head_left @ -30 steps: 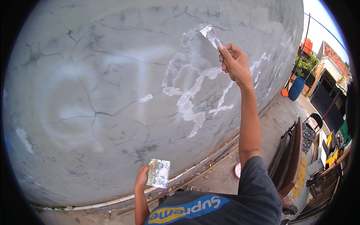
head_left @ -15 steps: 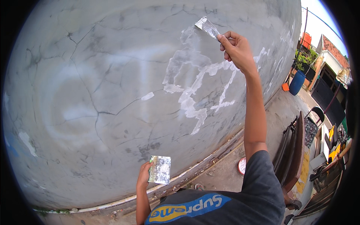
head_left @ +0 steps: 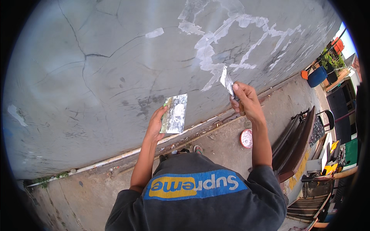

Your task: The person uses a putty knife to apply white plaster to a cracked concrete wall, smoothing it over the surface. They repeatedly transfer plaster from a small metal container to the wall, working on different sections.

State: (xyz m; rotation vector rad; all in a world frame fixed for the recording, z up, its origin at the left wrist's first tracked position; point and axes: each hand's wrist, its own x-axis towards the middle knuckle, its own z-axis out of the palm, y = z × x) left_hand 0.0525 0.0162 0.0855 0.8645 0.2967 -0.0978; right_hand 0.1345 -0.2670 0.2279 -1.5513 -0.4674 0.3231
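My left hand (head_left: 155,124) grips a flat rectangular board (head_left: 169,124) by its left edge; a blob of white filler paste (head_left: 179,111) lies on its smeared face. To the right, my right hand (head_left: 248,101) is closed round a putty knife (head_left: 226,81), its blade pointing up and coated with white paste. The blade is held in front of the grey wall (head_left: 127,82), near the lower end of white filler patches (head_left: 208,48) that follow cracks. A small separate patch (head_left: 154,33) sits at the end of a long open crack (head_left: 98,55).
A round red-rimmed tub (head_left: 246,138) of white paste stands on the concrete floor (head_left: 227,154). A white pipe (head_left: 111,164) runs along the wall's foot. On the right are a dark brown bench (head_left: 295,148), a patterned chair (head_left: 317,131), piled goods and a blue barrel (head_left: 317,76).
My right hand has come down from high on the wall with the putty knife. The board in my left hand has risen and moved right, nearer the knife. The view has tilted downward.
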